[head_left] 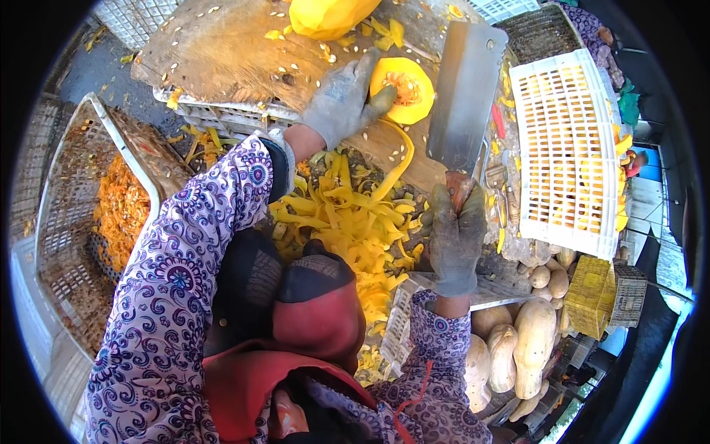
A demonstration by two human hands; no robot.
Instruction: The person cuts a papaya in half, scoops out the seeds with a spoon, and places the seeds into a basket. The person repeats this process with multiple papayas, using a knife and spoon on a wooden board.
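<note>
My left hand [344, 100], in a grey work glove, grips a peeled, cut pumpkin piece [418, 92] on the wooden board [222, 63]. Its thumb lies over the near left edge of the cut face, which shows orange pulp and seeds. In my right hand [457, 240], also gloved, is the handle of a broad cleaver [466, 96]. The blade points away from me, just right of the piece and apart from it. Farther back, a larger peeled pumpkin [331, 16] rests on the board among scattered seeds.
Yellow peel strips [344, 214] heap below the board. To the left, a crate [63, 192] holds orange pulp [122, 214]. A white slatted crate [566, 148] stands at right. Unpeeled pumpkins [534, 337] lie at lower right, near a yellow crate [588, 296].
</note>
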